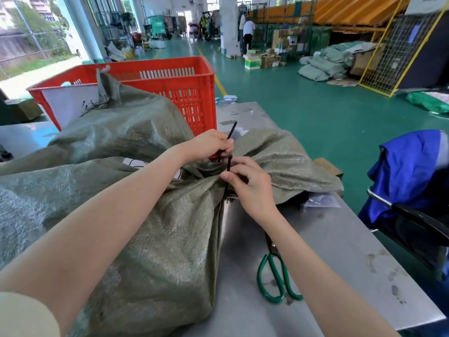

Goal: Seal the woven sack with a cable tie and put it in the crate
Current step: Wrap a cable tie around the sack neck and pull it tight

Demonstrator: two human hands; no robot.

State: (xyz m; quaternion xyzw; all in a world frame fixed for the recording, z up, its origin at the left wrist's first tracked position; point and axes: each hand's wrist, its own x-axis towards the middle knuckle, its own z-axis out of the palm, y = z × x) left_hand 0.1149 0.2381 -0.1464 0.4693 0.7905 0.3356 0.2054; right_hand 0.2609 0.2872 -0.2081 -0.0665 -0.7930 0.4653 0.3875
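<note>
Sealing step: sack [150, 215] lies mid-tabletop [340, 251], neck bunched. Left hand [209, 144] and right hand [247, 183] fingers pinch the cable tie [229, 164]. Next, probably pull tight, then lift into the crate [184, 76] at the far edge.

Warehouse or parcel sorting hall. Green painted floor [303, 113] is running deep into the building, yellow lane line [220, 85] crossing it. Filled woven sacks [325, 63] are lying heaped by a yellow wire-mesh cage [398, 52]; cardboard cartons [263, 59] are sitting stacked near a white pillar [228, 20]. Orange steel structure [340, 10] is slanting overhead on the right. Two people [247, 32] are standing among the goods far back. Up close, a steel worktable [340, 251] is carrying a red plastic crate [184, 88] and green-handled scissors [277, 276].
</note>
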